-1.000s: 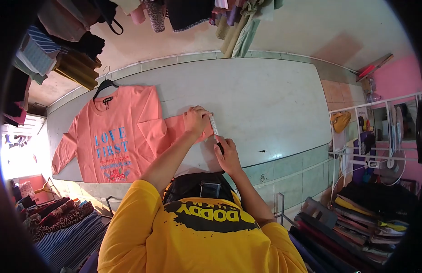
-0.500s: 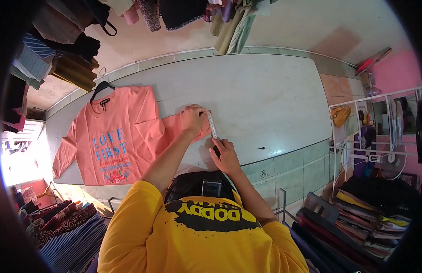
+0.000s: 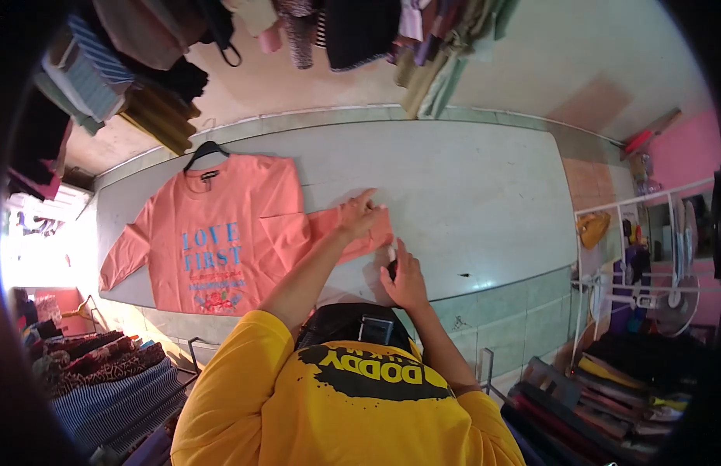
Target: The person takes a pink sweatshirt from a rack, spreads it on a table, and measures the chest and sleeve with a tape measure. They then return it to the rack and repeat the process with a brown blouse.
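A salmon-pink T-shirt (image 3: 213,225) with blue lettering lies flat on a pale table, a black hanger (image 3: 207,151) in its neck. Its sleeve (image 3: 329,225) stretches out to the right. My left hand (image 3: 362,216) rests on the sleeve near the cuff, fingers apart, with no tape between them. Just right of the cuff, my right hand (image 3: 408,281) curls around the dark case of a tape measure (image 3: 392,269), mostly hidden by the fingers. Only a small whitish bit shows near its fingertips.
The long pale table (image 3: 469,194) extends to the right and bears a small dark mark. Clothes (image 3: 360,31) hang along the far side. Striped and patterned garments (image 3: 119,396) are at lower left. Folded clothes (image 3: 624,380) and a white rack (image 3: 609,291) stand at right.
The white tape that stretched between my hands no longer shows there. My left hand has let go of its end, and its fingers have spread. The view has shifted slightly.
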Demonstrator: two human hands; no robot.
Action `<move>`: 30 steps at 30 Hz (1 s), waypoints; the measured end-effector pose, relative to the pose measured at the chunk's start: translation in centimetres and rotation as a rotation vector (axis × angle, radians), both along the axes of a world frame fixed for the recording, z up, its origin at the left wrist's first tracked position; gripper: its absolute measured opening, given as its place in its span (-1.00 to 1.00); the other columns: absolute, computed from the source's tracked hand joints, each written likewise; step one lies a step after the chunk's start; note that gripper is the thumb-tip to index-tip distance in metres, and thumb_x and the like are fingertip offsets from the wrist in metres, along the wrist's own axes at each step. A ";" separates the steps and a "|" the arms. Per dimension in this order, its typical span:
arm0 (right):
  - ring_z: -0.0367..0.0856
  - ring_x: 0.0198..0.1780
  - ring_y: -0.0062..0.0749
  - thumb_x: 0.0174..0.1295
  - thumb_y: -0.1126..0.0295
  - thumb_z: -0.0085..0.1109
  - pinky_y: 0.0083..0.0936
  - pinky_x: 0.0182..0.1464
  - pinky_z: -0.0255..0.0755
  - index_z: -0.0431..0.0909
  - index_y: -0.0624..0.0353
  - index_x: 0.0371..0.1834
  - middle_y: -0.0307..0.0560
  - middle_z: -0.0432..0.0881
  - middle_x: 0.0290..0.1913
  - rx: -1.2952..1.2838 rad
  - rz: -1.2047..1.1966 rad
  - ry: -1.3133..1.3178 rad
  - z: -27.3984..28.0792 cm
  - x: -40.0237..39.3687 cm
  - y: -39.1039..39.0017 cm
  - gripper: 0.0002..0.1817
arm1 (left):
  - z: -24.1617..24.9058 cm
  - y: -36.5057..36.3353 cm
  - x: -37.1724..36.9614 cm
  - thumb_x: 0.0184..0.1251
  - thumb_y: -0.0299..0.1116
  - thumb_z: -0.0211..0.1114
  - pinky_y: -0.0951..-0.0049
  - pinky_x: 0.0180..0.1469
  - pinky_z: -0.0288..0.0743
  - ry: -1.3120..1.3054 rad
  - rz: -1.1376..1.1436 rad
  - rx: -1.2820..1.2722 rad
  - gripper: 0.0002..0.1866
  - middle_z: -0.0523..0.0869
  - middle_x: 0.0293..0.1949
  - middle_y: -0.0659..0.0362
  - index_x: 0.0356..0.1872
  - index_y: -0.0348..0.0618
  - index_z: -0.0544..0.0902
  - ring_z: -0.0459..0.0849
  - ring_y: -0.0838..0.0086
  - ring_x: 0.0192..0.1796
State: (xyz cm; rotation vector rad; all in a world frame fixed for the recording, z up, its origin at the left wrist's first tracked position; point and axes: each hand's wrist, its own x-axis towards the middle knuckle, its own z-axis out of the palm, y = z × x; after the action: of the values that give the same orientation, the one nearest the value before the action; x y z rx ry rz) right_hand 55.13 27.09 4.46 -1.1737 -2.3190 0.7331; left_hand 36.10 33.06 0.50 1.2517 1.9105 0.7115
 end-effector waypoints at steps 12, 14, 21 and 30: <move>0.49 -0.26 0.04 -0.11 0.28 0.09 -0.11 -0.36 0.48 0.14 -0.23 0.24 0.18 0.38 -0.15 -0.024 0.073 -0.501 1.7 -1.3 0.4 -0.29 | 6.3 -9.2 -4.5 0.13 -0.36 0.11 0.25 0.02 0.32 0.169 -0.171 0.598 -0.73 0.53 -0.16 0.01 -0.15 -0.23 0.49 0.46 0.14 -0.05; 0.50 -0.22 0.05 -0.12 0.26 0.11 -0.13 -0.32 0.48 0.15 -0.22 0.23 0.19 0.40 -0.10 -0.019 -0.037 -0.600 1.0 0.3 1.7 -0.29 | 6.1 -12.6 -7.3 0.07 -0.48 0.12 0.25 0.00 0.34 0.242 -0.022 0.656 -0.78 0.52 -0.17 -0.02 -0.20 -0.24 0.51 0.47 0.11 -0.07; 0.44 -0.10 0.17 0.12 0.17 -0.09 -0.08 -0.16 0.41 0.09 0.12 0.25 0.34 0.34 0.01 -0.155 -0.803 -0.619 2.8 11.1 5.1 -0.39 | 2.3 -24.6 -18.5 0.03 -0.49 0.11 0.23 -0.01 0.34 0.540 0.255 0.487 -0.75 0.49 -0.16 -0.05 -0.20 -0.27 0.49 0.45 0.07 -0.05; 0.42 -0.13 -0.22 0.29 0.24 -0.17 -0.42 -0.05 0.31 0.32 0.40 -0.05 0.10 0.44 -0.16 -0.106 -1.096 0.268 -9.7 9.8 -13.0 -0.61 | 0.4 -31.8 -28.4 0.12 -0.45 0.03 0.25 -0.15 0.38 0.339 0.280 0.327 -0.82 0.52 -0.25 -0.05 -0.25 -0.25 0.48 0.51 0.12 -0.18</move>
State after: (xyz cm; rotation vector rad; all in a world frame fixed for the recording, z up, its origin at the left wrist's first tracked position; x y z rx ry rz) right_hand 64.89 14.12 -5.28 -1.9424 -1.1237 0.5189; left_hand 7.75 1.28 0.93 1.3847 2.3481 1.0446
